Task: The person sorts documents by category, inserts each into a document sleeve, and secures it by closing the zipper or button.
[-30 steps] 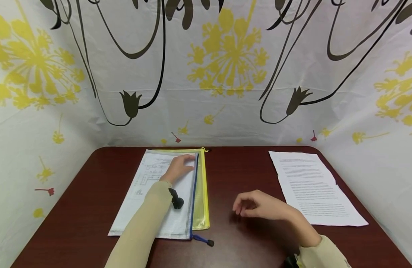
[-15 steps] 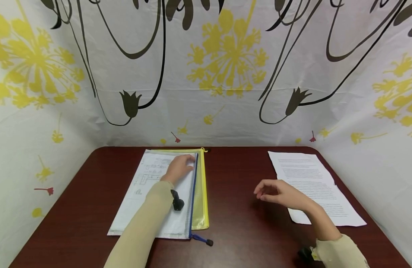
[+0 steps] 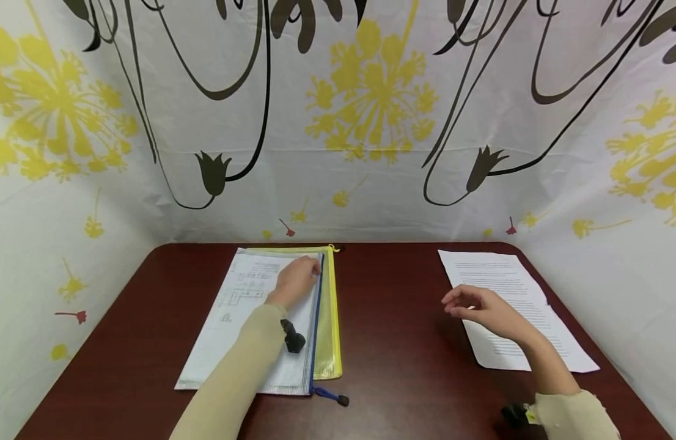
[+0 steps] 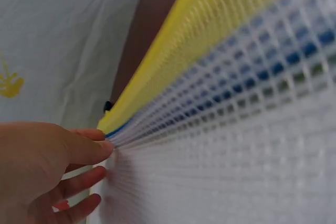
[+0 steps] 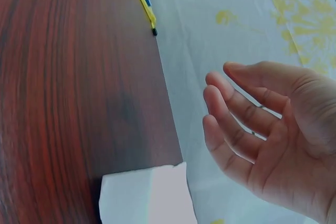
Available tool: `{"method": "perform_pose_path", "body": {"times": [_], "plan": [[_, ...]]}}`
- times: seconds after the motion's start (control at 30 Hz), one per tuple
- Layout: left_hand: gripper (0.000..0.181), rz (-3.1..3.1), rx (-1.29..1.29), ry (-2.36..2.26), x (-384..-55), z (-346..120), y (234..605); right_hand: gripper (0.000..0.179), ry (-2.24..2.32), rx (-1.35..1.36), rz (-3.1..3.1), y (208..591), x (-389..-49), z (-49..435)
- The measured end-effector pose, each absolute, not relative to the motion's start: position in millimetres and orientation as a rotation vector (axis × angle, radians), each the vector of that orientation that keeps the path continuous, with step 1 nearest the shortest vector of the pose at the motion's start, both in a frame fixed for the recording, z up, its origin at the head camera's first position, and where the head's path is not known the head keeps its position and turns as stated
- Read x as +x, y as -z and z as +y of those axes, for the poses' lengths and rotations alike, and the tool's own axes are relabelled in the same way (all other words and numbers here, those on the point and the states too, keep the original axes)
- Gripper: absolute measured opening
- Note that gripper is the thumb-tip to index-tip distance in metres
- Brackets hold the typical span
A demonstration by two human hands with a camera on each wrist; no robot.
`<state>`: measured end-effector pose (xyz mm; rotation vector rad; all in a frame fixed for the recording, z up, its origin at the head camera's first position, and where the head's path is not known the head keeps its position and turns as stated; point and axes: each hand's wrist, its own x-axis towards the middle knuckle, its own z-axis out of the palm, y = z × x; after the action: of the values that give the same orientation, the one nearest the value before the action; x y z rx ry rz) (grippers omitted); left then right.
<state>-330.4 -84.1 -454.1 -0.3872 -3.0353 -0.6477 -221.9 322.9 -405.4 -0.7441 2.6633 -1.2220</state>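
Observation:
My left hand (image 3: 295,282) lies over a clear mesh zip pouch (image 3: 214,351) with a blue zip edge and a printed sheet with diagrams inside. In the left wrist view, the thumb and forefinger of the left hand (image 4: 44,163) pinch the pouch's far corner at the blue zip. Beneath it, partly covered, lies a yellow zip pouch (image 3: 334,336). My right hand (image 3: 489,315) hovers above the left edge of white printed paper (image 3: 497,272). Its fingers are loosely bent and hold nothing, as the right wrist view of the right hand (image 5: 278,140) also shows.
Both pouches and the paper lie on a dark red-brown table (image 3: 393,366). A blue zip pull (image 3: 332,396) sticks out at the clear pouch's near corner. A patterned white cloth (image 3: 338,201) stands behind the table and along both sides.
My right hand has moved right and away from me, from bare table to over the paper's edge. The left hand stays at the clear pouch's far corner, its fingers drawn closer together.

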Motion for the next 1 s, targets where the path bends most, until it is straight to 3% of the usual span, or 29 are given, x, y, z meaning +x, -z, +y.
{"method": "perform_pose_path", "body": {"times": [0.33,0.73,1.0], "plan": [[0.022,-2.959,-0.231,1.191,-309.3,-113.5,436.9,0.023,1.276,-0.541,2.841,407.8,-224.5,358.5],[0.027,-2.859,-0.234,1.218,-284.3,-161.0,419.8,0.036,1.118,-0.099,3.047,416.3,-217.9,403.7],[0.031,-2.855,-0.091,1.172,-258.5,-194.9,408.9,0.046,1.105,0.134,3.08,425.7,-210.7,435.4]]}}
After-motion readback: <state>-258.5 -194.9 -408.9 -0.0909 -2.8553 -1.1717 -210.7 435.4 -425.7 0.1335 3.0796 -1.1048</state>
